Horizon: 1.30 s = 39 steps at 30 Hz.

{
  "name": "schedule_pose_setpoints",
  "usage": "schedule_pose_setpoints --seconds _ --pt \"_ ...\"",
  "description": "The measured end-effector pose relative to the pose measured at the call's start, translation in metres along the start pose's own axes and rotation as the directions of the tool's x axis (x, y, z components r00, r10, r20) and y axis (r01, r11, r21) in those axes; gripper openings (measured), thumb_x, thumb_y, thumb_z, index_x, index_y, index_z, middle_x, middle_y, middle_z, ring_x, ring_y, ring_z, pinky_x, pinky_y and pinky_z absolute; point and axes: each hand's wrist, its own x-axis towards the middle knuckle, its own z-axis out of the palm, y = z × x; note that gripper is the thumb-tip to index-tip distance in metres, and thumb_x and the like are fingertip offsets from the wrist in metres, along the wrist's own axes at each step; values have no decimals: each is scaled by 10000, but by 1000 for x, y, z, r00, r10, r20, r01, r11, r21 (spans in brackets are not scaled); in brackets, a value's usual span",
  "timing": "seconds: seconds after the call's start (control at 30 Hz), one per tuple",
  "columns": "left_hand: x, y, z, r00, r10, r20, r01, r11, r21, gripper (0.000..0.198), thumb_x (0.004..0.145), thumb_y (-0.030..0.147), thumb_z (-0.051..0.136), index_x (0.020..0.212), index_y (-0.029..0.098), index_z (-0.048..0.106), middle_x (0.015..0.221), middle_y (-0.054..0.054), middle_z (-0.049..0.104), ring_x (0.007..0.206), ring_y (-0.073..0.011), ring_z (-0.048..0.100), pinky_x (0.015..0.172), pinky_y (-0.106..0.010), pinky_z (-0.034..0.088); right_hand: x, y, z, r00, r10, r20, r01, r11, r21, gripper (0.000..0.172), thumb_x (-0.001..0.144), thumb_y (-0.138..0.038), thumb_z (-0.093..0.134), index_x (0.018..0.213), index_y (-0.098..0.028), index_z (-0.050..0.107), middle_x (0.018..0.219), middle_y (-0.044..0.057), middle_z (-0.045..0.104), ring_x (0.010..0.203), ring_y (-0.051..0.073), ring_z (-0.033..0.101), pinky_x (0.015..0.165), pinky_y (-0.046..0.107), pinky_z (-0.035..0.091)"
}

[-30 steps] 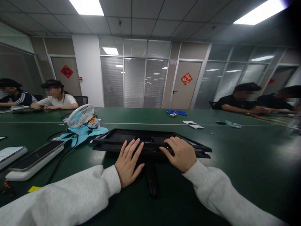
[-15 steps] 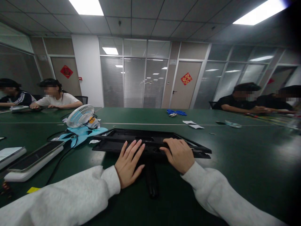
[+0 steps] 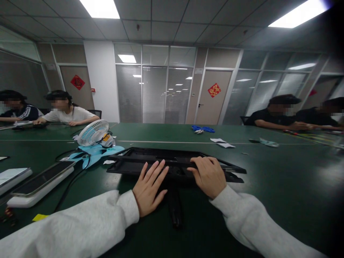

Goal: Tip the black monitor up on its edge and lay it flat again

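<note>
In front of me on the green table lies a wide black plastic frame (image 3: 139, 166), shaped like a screen housing, its thin rim standing partly apart from the panel beneath. My left hand (image 3: 150, 190) rests on its near side, fingers stretched and spread. With thumb and curled fingers, my right hand (image 3: 209, 176) pinches the frame's rim right of the middle. A black post-like part (image 3: 175, 211) extends from below the frame toward me. Its joint to the frame is in shadow, and my hands cover parts of the near edge.
To the left stand a white and blue fan (image 3: 94, 134), a phone (image 3: 44, 175) on a white box and a black cable (image 3: 67, 188). Farther back lie blue gloves (image 3: 202, 129) and white papers (image 3: 225, 145). Several people sit at the table's far sides.
My right hand and the frame's right end have shifted slightly rightward. My left hand stays spread on the near side. The whole view has moved a little.
</note>
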Motion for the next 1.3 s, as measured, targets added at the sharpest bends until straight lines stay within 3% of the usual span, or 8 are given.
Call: schedule_pose_setpoints --seconds 0.57,1.3 --pt "1 6 -1 1000 14 -2 -14 1000 -5 625 952 278 480 1531 126 299 1620 -115 178 1480 -295 179 1205 -503 43 -5 1 -7 1000 26 14 -27 995 95 241 978 -359 439 965 -175 593 915 70 650 860 210 546 903 392 320" --pt "3 10 3 993 35 -109 -45 995 -91 554 960 309 471 1479 130 395 1574 -129 297 1434 -305 276 1201 -529 83 -6 1 -16 999 10 -32 -5 987 160 239 918 -389 523 971 -167 594 916 66 647 846 206 548 898 389 326"
